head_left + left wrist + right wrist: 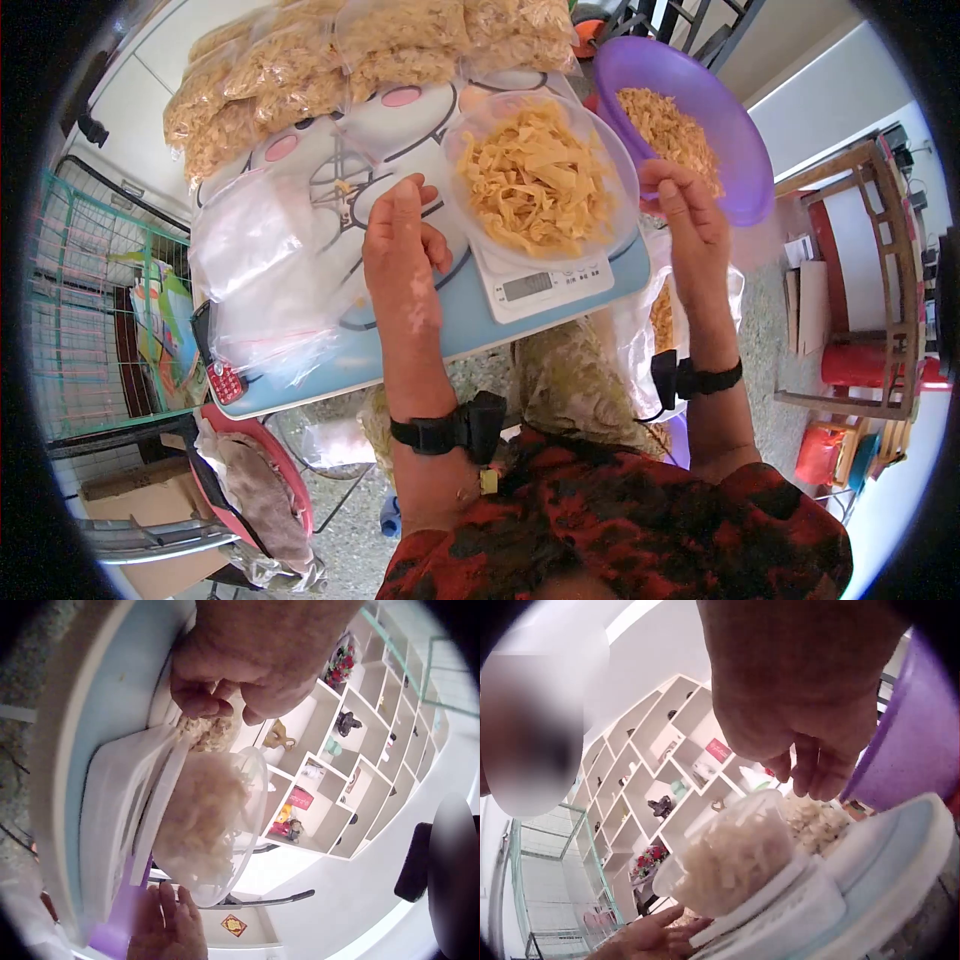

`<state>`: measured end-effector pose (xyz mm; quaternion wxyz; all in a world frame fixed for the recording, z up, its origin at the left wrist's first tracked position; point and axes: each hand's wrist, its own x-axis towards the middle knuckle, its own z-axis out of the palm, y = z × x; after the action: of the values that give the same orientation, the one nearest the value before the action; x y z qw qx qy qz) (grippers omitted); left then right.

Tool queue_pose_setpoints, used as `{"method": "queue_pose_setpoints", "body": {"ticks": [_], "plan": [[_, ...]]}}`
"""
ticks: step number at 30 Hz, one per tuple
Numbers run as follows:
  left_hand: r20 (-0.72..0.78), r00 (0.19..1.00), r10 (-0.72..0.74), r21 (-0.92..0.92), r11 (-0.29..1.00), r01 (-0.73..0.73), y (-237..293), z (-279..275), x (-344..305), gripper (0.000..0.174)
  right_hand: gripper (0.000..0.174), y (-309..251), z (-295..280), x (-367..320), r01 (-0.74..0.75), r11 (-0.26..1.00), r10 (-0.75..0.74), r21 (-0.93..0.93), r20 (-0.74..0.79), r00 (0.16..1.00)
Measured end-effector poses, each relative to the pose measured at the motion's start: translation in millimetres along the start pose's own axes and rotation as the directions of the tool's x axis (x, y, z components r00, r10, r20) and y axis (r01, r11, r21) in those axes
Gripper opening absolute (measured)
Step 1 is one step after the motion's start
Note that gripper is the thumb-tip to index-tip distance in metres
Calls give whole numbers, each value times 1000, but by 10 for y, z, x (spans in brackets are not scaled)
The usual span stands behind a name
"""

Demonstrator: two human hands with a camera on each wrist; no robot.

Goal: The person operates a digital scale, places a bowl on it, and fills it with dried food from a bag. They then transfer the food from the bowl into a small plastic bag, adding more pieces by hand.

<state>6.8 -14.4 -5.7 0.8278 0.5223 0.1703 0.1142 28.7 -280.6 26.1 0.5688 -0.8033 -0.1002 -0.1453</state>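
The left hand [404,250], fingers loosely bent, holds nothing beside the bowl. The right hand [692,225] is also empty, its loosely bent fingers near the opposite rim. Between them, the clear bowl [625,160] of pale dried strips [535,180] sits on a white scale [550,290]. Beyond lie filled bags [400,45]; a purple basin [745,150] stands to the right.

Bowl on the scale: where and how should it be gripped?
I'd take the bowl by its rim at two opposite points, left hand from the left, right hand from the right. It's round and wider than the scale, so the rim overhangs both sides, and the strips heaped inside rule out gripping from above.
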Motion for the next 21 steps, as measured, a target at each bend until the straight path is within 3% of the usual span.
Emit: {"method": "queue_pose_setpoints", "body": {"ticks": [6,7,10,13,21], "plan": [[9,1000,-4,58,998,4,-25,-5,9,44,26,365,269,-177,-123,989,124,77,-4,992],[3,1000,-10,63,998,10,-37,-2,11,44,25,453,325,-200,-101,993,99,-59,-36,994],[-28,1000,-12,93,996,14,-58,15,28,43,24,483,420,-241,31,996,-40,-86,-105,994],[-36,999,-5,131,991,10,-41,61,0,39,24,467,385,-239,-40,999,41,16,-109,993],[18,997,74,200,977,-76,-162,115,-19,30,22,415,369,-253,-35,999,34,-18,-68,997]]}}
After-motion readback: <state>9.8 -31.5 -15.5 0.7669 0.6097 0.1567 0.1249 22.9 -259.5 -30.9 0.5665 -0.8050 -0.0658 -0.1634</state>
